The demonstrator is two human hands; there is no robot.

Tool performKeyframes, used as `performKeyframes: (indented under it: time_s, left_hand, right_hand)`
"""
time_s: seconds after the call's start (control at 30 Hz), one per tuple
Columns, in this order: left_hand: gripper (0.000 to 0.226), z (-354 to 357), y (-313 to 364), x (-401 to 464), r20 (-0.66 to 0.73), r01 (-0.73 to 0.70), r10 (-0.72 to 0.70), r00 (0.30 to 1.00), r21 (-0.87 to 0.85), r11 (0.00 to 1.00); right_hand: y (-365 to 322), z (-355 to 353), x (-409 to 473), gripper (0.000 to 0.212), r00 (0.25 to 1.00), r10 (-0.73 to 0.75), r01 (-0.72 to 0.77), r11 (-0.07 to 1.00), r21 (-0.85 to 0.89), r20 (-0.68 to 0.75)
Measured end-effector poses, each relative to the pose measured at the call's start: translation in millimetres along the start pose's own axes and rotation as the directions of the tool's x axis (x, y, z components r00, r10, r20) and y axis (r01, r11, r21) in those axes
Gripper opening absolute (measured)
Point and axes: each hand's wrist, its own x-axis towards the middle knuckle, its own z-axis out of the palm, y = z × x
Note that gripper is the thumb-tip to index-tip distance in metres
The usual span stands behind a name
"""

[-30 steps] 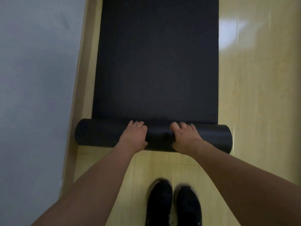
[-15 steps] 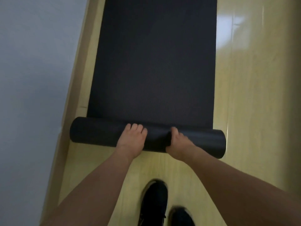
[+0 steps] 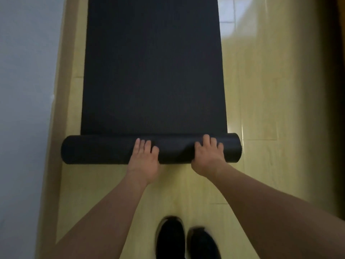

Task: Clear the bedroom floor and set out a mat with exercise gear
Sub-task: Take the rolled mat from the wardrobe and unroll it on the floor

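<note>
A black exercise mat [image 3: 153, 71] lies unrolled on the yellow wooden floor, stretching away from me. Its near end is still a roll [image 3: 104, 149] lying crosswise in front of my feet. My left hand [image 3: 144, 159] rests palm-down on the middle of the roll, fingers draped over its top. My right hand [image 3: 208, 156] grips the roll near its right end, fingers curled over the top. The roll's left end sticks out past the flat part of the mat.
A pale wall [image 3: 24, 109] with a wooden skirting strip [image 3: 61, 90] runs along the left, close to the mat's left edge. Bare floor [image 3: 270, 109] extends to the right. My black shoes [image 3: 186, 240] stand just behind the roll.
Both hands have shifted to the right along the roll, the right hand now near its right end. My feet have shuffled and the view has shifted.
</note>
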Motion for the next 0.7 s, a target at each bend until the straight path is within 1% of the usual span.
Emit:
performKeyframes:
  time_s: [0.07,0.1,0.13,0.17,0.2,0.23,0.27,0.3,0.33,0.37,0.4,0.47,0.5,0.53,0.57,0.6,0.67,0.7]
  left_hand:
    - [0.047,16.6,10.0,-20.9,-0.016,0.026,-0.027,1.000,-0.056,0.998]
    - [0.052,25.2,13.3,-31.5,-0.017,0.049,-0.051,0.999,-0.071,0.996]
    - [0.054,34.7,16.6,-44.2,-0.002,0.078,-0.078,0.997,-0.055,0.995]
    - [0.052,44.8,21.9,-57.9,0.022,0.094,-0.094,0.995,-0.006,0.996]
    - [0.048,54.6,28.4,-68.9,0.045,0.090,-0.092,0.995,0.048,0.995]
    - [0.047,63.9,37.2,-80.7,0.083,0.066,-0.074,0.994,0.088,0.994]
    - [0.046,71.9,48.3,-92.5,0.129,0.045,-0.057,0.990,0.096,0.994]
    - [0.044,81.1,57.3,-102.4,0.155,0.048,-0.053,0.987,0.035,0.998]
    - [0.040,89.2,62.9,-110.9,0.159,0.078,-0.067,0.985,-0.058,0.995]
    - [0.035,95.7,65.1,-118.0,0.135,0.110,-0.092,0.987,-0.132,0.985]
    - [0.031,101.3,65.1,-125.1,0.101,0.146,-0.131,0.986,-0.154,0.977]
    - [0.031,115.0,63.3,-140.3,0.071,0.253,-0.249,0.966,-0.060,0.966]
    - [0.037,125.9,64.3,-150.3,0.072,0.289,-0.288,0.955,-0.010,0.957]
    - [0.044,139.0,63.9,-160.1,0.091,0.297,-0.296,0.951,0.007,0.955]
    - [0.049,148.0,62.9,-166.8,0.132,0.290,-0.285,0.949,-0.018,0.957]
    - [0.051,159.9,62.7,-175.3,0.198,0.282,-0.261,0.945,-0.089,0.955]
    - [0.051,184.1,59.1,-188.9,0.336,0.301,-0.211,0.918,-0.242,0.923]
    - [0.051,198.8,59.0,-195.8,0.379,0.325,-0.211,0.901,-0.267,0.907]
  right_hand:
    - [0.9,17.2,-12.9,0.047,0.996,-0.066,0.069,0.996,-0.053,0.064]
    - [0.8,24.8,-19.9,0.046,0.991,-0.081,0.086,0.996,-0.039,0.110]
    - [-1.8,34.0,-28.6,0.047,0.984,-0.069,0.067,0.998,0.017,0.166]
    - [-6.0,42.7,-42.0,0.049,0.976,-0.041,0.021,0.995,0.096,0.215]
    - [-9.7,51.6,-55.2,0.054,0.972,-0.017,-0.025,0.984,0.174,0.236]
    - [-12.2,65.1,-67.3,0.061,0.972,0.003,-0.060,0.970,0.235,0.234]
    - [-15.0,78.8,-80.2,0.069,0.974,0.017,-0.075,0.965,0.253,0.227]
    - [-17.2,92.3,-91.1,0.073,0.974,0.026,-0.078,0.970,0.230,0.224]
    - [-18.1,104.5,-99.3,0.073,0.975,0.025,-0.066,0.981,0.183,0.219]
    - [-18.9,116.5,-103.8,0.068,0.976,0.015,-0.044,0.990,0.130,0.215]
    - [-18.7,126.9,-107.8,0.062,0.976,0.004,-0.025,0.995,0.096,0.216]
    - [-18.8,146.5,-117.0,0.054,0.960,-0.026,0.001,0.996,0.091,0.278]
    - [-19.4,159.0,-124.0,0.051,0.944,-0.033,-0.007,0.993,0.119,0.328]
    - [-20.2,173.1,-132.0,0.047,0.927,-0.039,-0.021,0.988,0.155,0.372]
    - [-18.7,184.6,-139.2,0.043,0.909,-0.045,-0.042,0.979,0.199,0.414]
    - [-19.2,199.8,-146.6,0.041,0.886,-0.043,-0.084,0.964,0.251,0.462]
    - [-22.5,226.7,-156.6,0.044,0.834,0.015,-0.244,0.907,0.345,0.551]
    - [-25.7,241.8,-162.2,0.046,0.824,0.058,-0.303,0.885,0.352,0.564]
